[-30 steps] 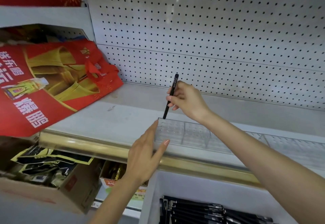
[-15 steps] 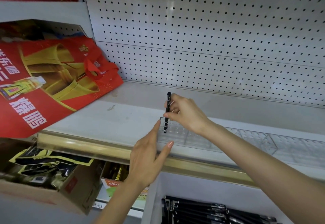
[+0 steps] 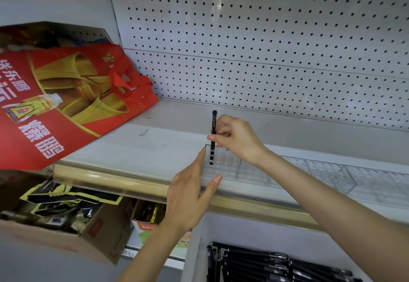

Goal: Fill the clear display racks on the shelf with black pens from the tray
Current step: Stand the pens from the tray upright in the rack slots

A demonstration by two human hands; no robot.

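Upright pen (image 3: 213, 131) — red bag (image 3: 73, 102), "东鹏"

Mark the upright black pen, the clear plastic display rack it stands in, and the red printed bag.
upright black pen (image 3: 213, 123), head view, printed upper barrel.
clear plastic display rack (image 3: 225, 162), head view, gridded top face.
red printed bag (image 3: 17, 149), head view, plain red lower panel.

Bare shelf (image 3: 309, 131) lies open behind the clear rack (image 3: 254, 166); the red bag (image 3: 66, 104) crowds the left, apparently apart.
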